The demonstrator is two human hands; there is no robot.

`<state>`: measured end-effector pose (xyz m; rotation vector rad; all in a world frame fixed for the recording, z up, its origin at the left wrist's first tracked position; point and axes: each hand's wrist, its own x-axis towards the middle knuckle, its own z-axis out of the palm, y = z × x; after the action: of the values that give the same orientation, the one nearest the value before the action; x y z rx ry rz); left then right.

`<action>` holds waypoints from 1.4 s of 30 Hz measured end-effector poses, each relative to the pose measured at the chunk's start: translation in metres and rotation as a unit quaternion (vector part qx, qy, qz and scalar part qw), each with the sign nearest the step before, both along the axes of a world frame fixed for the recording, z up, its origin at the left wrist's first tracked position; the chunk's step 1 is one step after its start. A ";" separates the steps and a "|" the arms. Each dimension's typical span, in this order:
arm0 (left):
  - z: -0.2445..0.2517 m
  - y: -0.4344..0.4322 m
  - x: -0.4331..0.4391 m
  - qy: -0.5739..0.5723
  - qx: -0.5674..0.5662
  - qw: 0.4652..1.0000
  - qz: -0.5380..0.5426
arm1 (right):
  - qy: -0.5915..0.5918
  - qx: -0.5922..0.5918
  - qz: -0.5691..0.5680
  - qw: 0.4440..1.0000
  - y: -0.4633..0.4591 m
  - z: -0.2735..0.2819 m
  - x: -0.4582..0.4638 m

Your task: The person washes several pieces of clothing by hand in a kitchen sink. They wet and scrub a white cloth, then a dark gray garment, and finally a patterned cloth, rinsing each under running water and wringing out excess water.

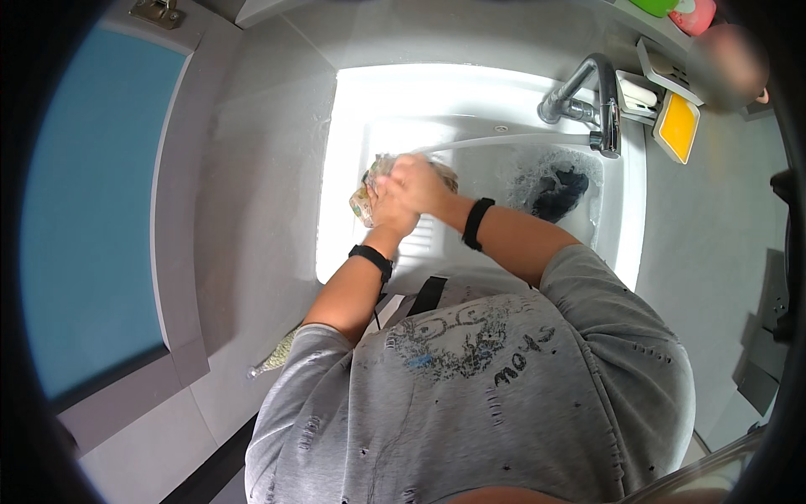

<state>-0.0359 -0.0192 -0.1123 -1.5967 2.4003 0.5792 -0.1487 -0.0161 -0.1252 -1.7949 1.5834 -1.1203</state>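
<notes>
My left hand (393, 212) and my right hand (423, 184) are pressed together over the left part of a white sink (478, 88). Between and around them is a bunched, multicoloured patterned cloth (361, 205), which pokes out on both sides of the hands. The fingers overlap and are slightly blurred, so part of the grip is hidden. A chrome faucet (609, 107) stands at the back right. From its spout a pale band, a water stream or a hose, reaches the hands. Dark cloth (560, 195) lies in sudsy water in the basin's right part.
Washboard ridges (419, 236) lie below my hands. Right of the faucet are a tray with a yellow pad (678, 128), a white soap dish (637, 94) and bottles (692, 16). A blue-panelled door (101, 208) stands at the left. Black bands circle both wrists.
</notes>
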 end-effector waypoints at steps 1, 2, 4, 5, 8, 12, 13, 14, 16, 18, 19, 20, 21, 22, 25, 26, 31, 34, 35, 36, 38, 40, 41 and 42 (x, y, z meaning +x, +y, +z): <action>0.001 0.001 -0.001 -0.041 -0.002 0.999 -0.028 | -0.015 -0.081 0.071 0.994 0.000 0.001 0.000; 0.002 0.001 -0.001 -0.060 -0.021 0.996 -0.057 | 0.008 -0.059 0.105 0.993 -0.002 0.001 -0.004; 0.005 0.004 0.002 -0.061 -0.048 0.993 -0.091 | 0.252 -0.031 0.082 0.964 -0.010 -0.003 -0.026; 0.007 0.007 0.005 -0.043 -0.056 0.993 -0.095 | 0.368 -0.022 0.079 0.926 -0.015 -0.006 -0.039; 0.008 0.015 0.017 -0.047 -0.046 0.990 -0.123 | 0.244 -0.074 -0.218 0.942 -0.035 -0.017 -0.060; -0.004 0.026 0.028 0.005 -0.075 0.993 -0.088 | 0.105 -0.065 -0.220 0.968 -0.036 -0.017 -0.027; -0.007 0.030 0.029 0.009 -0.076 0.994 -0.081 | 0.004 0.043 -0.142 0.989 -0.031 -0.012 -0.013; -0.009 0.026 0.029 -0.033 -0.015 0.996 -0.078 | 0.019 0.004 -0.046 0.999 -0.024 -0.006 -0.001; -0.009 0.024 0.027 0.002 0.044 0.995 -0.094 | 0.040 -0.035 0.103 0.993 -0.012 0.007 0.012; -0.002 0.021 0.023 -0.019 0.102 0.991 -0.086 | 0.036 -0.072 0.252 0.964 -0.010 0.016 0.010; 0.003 0.021 0.021 -0.019 0.092 0.992 -0.087 | 0.116 -0.056 0.217 0.968 -0.011 0.017 0.005; 0.009 0.022 0.018 -0.056 0.100 0.990 -0.078 | 0.184 -0.038 0.216 0.958 -0.018 0.017 -0.006; 0.015 0.025 0.016 -0.082 0.082 0.990 -0.079 | 0.271 0.001 0.208 0.940 -0.026 0.015 -0.016; 0.021 0.024 0.016 -0.088 0.084 0.990 -0.074 | 0.310 0.017 0.168 0.936 -0.030 0.012 -0.025; 0.033 0.027 0.021 -0.072 0.057 0.993 -0.077 | 0.269 -0.150 -0.018 0.951 -0.031 -0.002 -0.040; 0.034 0.027 0.024 -0.067 0.069 0.993 -0.072 | 0.258 -0.094 -0.073 0.959 -0.028 -0.005 -0.044; 0.023 0.019 0.022 0.231 -0.088 0.968 0.037 | 0.125 0.213 -0.169 0.954 -0.010 0.001 -0.033; 0.012 0.010 0.009 0.057 -0.016 0.998 0.028 | 0.067 0.107 -0.083 0.988 0.000 0.011 -0.009; 0.010 0.009 0.007 0.003 0.026 1.000 0.016 | 0.011 0.074 -0.031 0.997 0.002 0.013 -0.005; 0.009 0.008 0.008 -0.023 0.062 0.997 -0.024 | -0.009 -0.054 0.001 0.999 0.008 0.012 0.004; 0.008 0.008 0.008 -0.110 0.051 0.989 -0.087 | 0.085 -0.060 0.075 0.992 0.009 0.007 0.008; 0.012 0.008 0.010 -0.199 0.046 0.968 -0.149 | 0.343 -0.043 0.164 0.924 0.004 0.000 0.002; 0.016 0.008 0.010 -0.152 0.041 0.980 -0.119 | 0.337 -0.023 0.123 0.933 -0.005 -0.003 -0.006; 0.020 0.005 0.008 -0.134 0.066 0.985 -0.088 | 0.340 0.028 0.099 0.935 -0.015 -0.005 -0.014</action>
<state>-0.0275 -0.0140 -0.0926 -1.3014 2.2229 0.4467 -0.1632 -0.0308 -0.1297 -2.3919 1.7008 -0.3562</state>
